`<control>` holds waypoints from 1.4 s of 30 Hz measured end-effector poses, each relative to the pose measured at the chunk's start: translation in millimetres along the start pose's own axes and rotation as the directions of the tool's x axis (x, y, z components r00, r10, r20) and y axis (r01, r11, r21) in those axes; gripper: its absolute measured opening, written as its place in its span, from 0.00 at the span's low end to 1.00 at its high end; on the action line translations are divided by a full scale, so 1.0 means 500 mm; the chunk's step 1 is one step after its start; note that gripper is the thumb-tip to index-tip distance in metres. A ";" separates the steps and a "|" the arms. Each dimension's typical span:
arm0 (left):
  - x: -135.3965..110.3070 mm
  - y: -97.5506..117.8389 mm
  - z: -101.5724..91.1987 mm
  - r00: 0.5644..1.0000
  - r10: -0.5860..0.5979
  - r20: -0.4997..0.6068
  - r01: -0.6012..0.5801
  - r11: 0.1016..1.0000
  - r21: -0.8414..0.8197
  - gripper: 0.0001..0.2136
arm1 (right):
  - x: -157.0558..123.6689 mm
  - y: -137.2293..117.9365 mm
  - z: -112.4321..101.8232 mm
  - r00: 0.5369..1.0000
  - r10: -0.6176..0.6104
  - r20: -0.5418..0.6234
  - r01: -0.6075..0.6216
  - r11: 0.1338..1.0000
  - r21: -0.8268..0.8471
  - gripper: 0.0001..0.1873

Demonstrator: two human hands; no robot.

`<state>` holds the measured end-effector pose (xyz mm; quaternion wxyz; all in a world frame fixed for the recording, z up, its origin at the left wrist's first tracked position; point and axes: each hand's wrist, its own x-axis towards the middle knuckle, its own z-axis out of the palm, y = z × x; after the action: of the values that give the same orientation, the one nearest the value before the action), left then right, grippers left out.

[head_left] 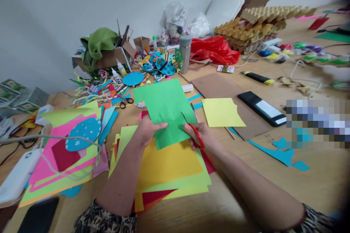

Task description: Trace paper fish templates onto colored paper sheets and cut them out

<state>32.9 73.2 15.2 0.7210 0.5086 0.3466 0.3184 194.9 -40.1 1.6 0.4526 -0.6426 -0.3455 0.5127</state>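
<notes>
My left hand [149, 130] pinches the near left edge of a green paper sheet [164, 107] and holds it up over the table. My right hand [203, 136] grips red-handled scissors [195, 133]; their blades lie against the sheet's near right part. Under both hands is a stack of yellow, orange, lime and red paper [169, 171] on the wooden table [314, 178].
More coloured sheets with a dotted blue cut-out [83, 134] lie to the left. A yellow sheet [222, 112], brown cardboard [218, 85], a black device [261, 108] and blue scraps [281, 153] sit to the right. Craft clutter, a metal flask [185, 54], black scissors [125, 102] and egg trays [257, 25] fill the back.
</notes>
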 end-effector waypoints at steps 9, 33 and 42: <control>-0.001 -0.003 0.001 0.999 -0.002 0.035 0.002 1.000 -0.009 0.29 | 0.000 0.006 0.002 1.000 -0.012 -0.015 0.013 0.997 0.077 0.30; -0.003 -0.002 0.001 0.997 -0.054 0.047 0.054 0.999 -0.001 0.31 | 0.002 0.008 -0.003 0.998 -0.055 0.013 0.054 0.996 0.073 0.30; 0.000 0.006 -0.001 0.998 -0.067 0.004 0.068 0.997 -0.044 0.30 | -0.002 0.003 0.000 0.998 -0.059 -0.009 0.059 0.997 0.058 0.31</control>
<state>32.1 74.4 18.0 0.7428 0.4809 0.3556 0.3008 194.6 -41.8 0.7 0.4874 -0.6204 -0.3475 0.5068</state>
